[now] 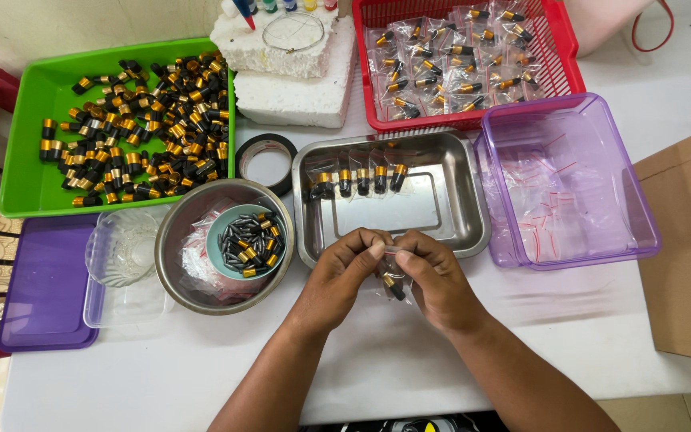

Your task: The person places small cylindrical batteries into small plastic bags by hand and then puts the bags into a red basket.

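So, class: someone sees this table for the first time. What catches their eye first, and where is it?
Probably the bright green tray at the far left, heaped with small black-and-gold cylinders, and the red basket at the top holding the same pieces in small clear bags. At the near centre, the left hand and right hand pinch one such clear bag between their fingers.

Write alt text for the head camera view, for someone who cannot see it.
Two hands, left hand and right hand, pinch a small clear bag holding a black-and-gold part over a white table. Ahead sits a steel tray with four bagged parts; a green tray holds loose ones.
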